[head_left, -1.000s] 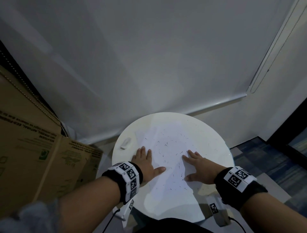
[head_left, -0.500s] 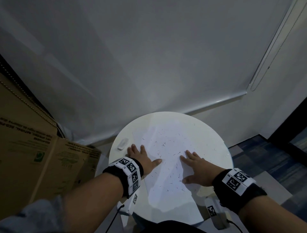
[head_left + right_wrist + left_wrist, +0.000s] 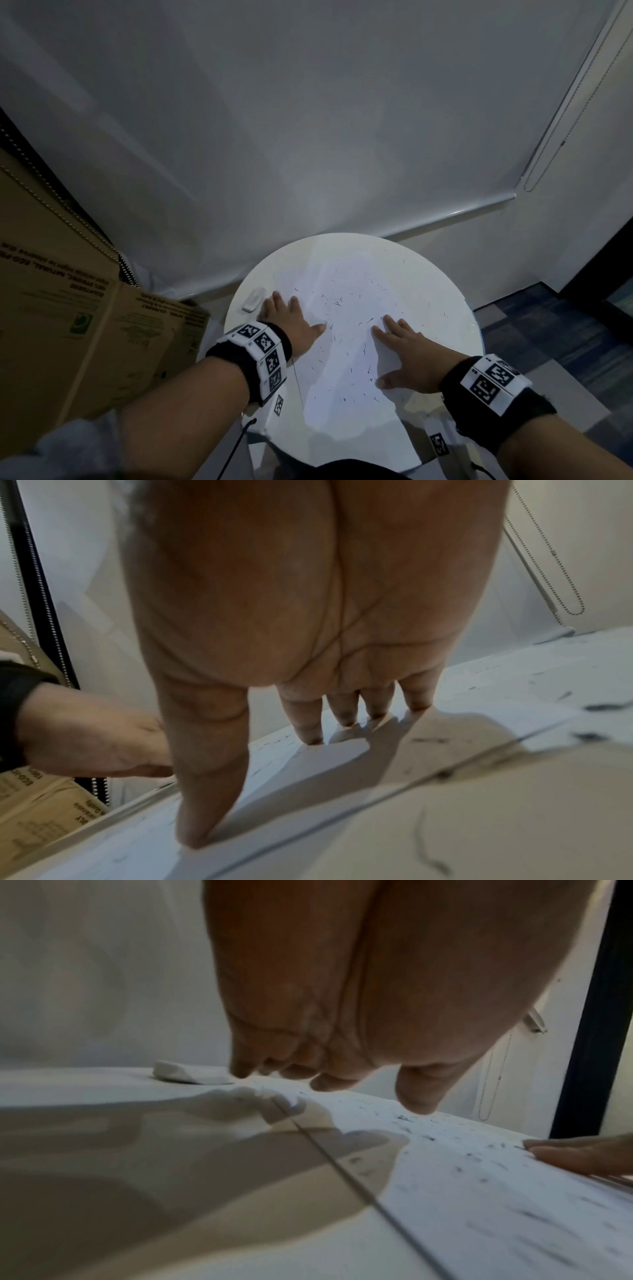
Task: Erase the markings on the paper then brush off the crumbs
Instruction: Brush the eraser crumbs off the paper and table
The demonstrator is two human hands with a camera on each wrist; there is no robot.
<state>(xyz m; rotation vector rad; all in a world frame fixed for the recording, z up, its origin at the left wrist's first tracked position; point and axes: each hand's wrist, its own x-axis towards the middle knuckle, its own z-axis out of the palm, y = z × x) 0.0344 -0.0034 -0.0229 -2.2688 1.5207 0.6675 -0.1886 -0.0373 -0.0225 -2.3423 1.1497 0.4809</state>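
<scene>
A white sheet of paper [image 3: 346, 346] lies on a round white table [image 3: 455, 308], strewn with dark eraser crumbs [image 3: 342, 305]. My left hand [image 3: 291, 322] rests flat on the paper's left edge, fingers straight, thumb pointing right; in the left wrist view its fingertips [image 3: 318, 1083] hover just over the paper [image 3: 479, 1191]. My right hand [image 3: 400, 353] lies flat on the paper's right part, fingers spread; the right wrist view shows its fingertips [image 3: 311, 737] and thumb touching the sheet [image 3: 308, 791]. A white eraser [image 3: 253, 299] lies on the table just left of my left hand, also the eraser [image 3: 190, 1074].
A large cardboard box [image 3: 68, 325] stands left of the table. A white roller blind [image 3: 308, 120] hangs behind, its bead chain [image 3: 548, 144] at the right. Blue patterned carpet [image 3: 548, 329] shows right of the table. Cables [image 3: 236, 445] hang under my wrists.
My left hand has slid left across the paper, close to the eraser. My right hand has stayed almost where it was.
</scene>
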